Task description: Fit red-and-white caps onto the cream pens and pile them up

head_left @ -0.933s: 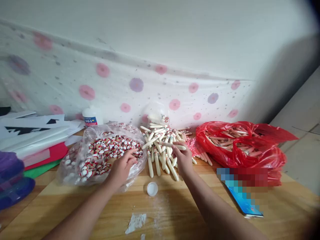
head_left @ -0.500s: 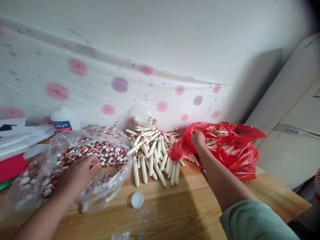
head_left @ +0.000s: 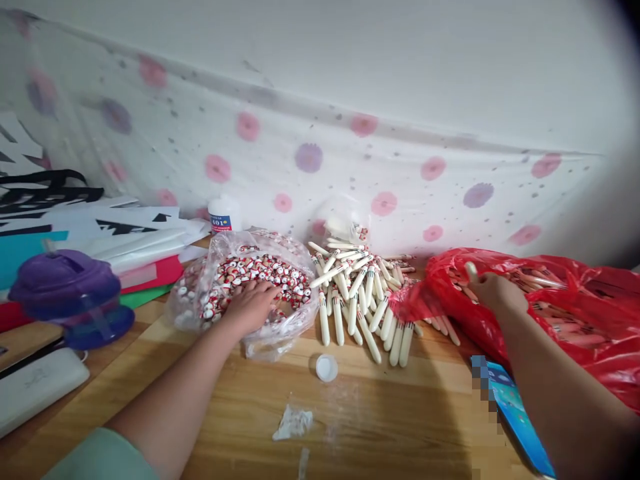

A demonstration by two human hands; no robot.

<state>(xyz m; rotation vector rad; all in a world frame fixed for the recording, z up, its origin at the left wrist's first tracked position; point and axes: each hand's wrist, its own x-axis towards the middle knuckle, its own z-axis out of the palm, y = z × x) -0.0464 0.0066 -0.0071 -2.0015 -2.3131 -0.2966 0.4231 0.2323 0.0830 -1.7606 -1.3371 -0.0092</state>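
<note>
My left hand [head_left: 253, 307] lies palm down on small red, white and brown pieces [head_left: 270, 268] in a clear plastic bag [head_left: 227, 247]. Its fingers are spread; whatever is under the palm is hidden. Over the red plastic bag [head_left: 565, 267], my right hand [head_left: 503, 293] is closed on a cream pen [head_left: 471, 270] whose rounded end sticks up from the fingers. More pens with coloured sliders [head_left: 575, 327] lie inside that bag. Between the bags, a heap of cream multicolour pens [head_left: 360, 287] rests on the table.
A white cap [head_left: 327, 368] and a plastic scrap [head_left: 293, 423] lie on the wooden table [head_left: 240, 407]. Behind the clear bag stands a white bottle [head_left: 221, 217]. At left are a purple cup [head_left: 70, 293] and a white case [head_left: 45, 387]. A blue-screened phone [head_left: 520, 413] lies under my right forearm.
The view has swung left, bringing in the purple cup and the phone. My left hand has flattened over the small pieces. A cream pen end now shows in my right hand above the red bag.
</note>
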